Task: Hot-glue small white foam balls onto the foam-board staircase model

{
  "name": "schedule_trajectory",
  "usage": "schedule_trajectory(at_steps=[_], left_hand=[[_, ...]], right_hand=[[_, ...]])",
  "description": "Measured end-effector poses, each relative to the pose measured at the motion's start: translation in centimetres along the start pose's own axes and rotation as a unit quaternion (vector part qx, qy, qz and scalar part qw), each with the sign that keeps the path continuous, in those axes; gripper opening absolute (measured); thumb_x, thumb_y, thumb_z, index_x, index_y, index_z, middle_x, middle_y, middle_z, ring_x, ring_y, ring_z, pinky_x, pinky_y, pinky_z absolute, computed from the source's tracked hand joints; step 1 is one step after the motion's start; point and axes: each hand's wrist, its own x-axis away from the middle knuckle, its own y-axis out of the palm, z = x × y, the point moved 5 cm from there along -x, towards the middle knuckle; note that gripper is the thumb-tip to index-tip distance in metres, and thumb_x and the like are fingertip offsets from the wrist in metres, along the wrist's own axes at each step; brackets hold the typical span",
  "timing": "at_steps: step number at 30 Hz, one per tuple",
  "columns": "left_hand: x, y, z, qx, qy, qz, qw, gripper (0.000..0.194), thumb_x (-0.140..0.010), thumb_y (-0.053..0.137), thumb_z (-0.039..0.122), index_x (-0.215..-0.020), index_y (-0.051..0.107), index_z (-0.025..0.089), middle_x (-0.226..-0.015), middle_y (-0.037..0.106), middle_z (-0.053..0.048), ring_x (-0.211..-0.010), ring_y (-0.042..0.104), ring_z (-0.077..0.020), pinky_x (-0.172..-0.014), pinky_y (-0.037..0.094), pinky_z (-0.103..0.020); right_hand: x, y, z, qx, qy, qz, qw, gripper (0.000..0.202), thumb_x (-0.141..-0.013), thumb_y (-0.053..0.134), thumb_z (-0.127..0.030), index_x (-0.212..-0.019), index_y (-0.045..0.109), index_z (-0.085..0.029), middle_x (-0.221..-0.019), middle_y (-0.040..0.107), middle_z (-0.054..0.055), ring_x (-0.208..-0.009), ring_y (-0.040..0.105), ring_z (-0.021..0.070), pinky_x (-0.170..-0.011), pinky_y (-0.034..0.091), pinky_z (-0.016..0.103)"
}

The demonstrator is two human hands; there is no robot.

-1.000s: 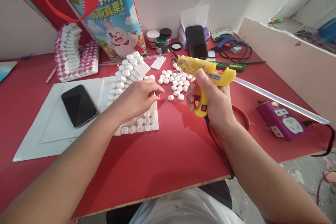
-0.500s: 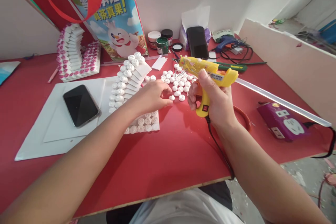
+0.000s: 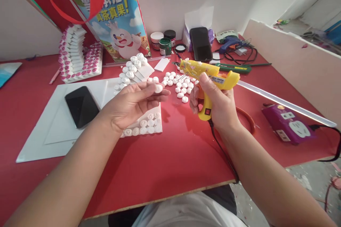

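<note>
My left hand (image 3: 135,102), turned palm up, pinches a small white rosette (image 3: 158,88) between thumb and fingers. It is over a white piece covered with rosettes (image 3: 143,123), part of which it hides. My right hand (image 3: 217,101) is wrapped round the handle of a yellow glue gun (image 3: 199,69), whose nozzle points left. A long clear glue stick (image 3: 285,103) juts out of the gun's back. Loose white rosettes (image 3: 183,85) lie on the red table between and beyond my hands.
A phone (image 3: 82,107) lies on white board (image 3: 37,131) at the left. Behind stand a pink-and-white piece (image 3: 80,56), a printed bag (image 3: 119,25), paint jars (image 3: 165,46) and another phone (image 3: 200,44). A purple power socket (image 3: 289,123) is at the right.
My left hand has picked up a rosette from the near edge of the loose ones, moved left and turned palm up. The glue gun has shifted slightly left.
</note>
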Motion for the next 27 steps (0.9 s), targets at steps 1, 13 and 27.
schedule_trajectory(at_steps=[1, 13, 27], left_hand=[[0.6, -0.5, -0.2, 0.053, -0.019, 0.017, 0.998, 0.013, -0.085, 0.086, 0.026, -0.091, 0.081, 0.015, -0.098, 0.081, -0.009, -0.084, 0.076, -0.0132, -0.071, 0.060, -0.016], [2.6, -2.4, -0.8, 0.025, 0.120, 0.036, 0.992, 0.028, -0.076, 0.090, 0.015, -0.102, 0.087, 0.024, -0.104, 0.082, -0.005, -0.099, 0.076, -0.0146, -0.090, 0.063, -0.020], [4.2, -1.2, 0.4, -0.198, 0.295, 0.080, 0.931, 0.025, -0.083, 0.084, 0.019, -0.106, 0.086, 0.029, -0.114, 0.075, -0.005, -0.116, 0.069, -0.0251, -0.108, 0.055, -0.037]], right_hand=[[0.1, 0.1, 0.1, 0.005, 0.002, -0.004, 1.000, 0.043, -0.096, 0.073, -0.049, -0.065, 0.062, -0.022, -0.058, 0.057, -0.001, -0.043, 0.055, 0.0123, -0.042, 0.046, 0.030], [0.2, 0.5, 1.1, 0.034, 0.011, -0.021, 0.999, 0.041, -0.099, 0.070, -0.047, -0.068, 0.063, -0.021, -0.059, 0.056, -0.002, -0.044, 0.056, 0.0119, -0.043, 0.046, 0.028], [0.1, 0.6, 1.2, 0.062, 0.031, -0.024, 0.997, 0.044, -0.094, 0.074, -0.056, -0.069, 0.059, -0.023, -0.060, 0.055, -0.001, -0.044, 0.054, 0.0140, -0.044, 0.048, 0.033]])
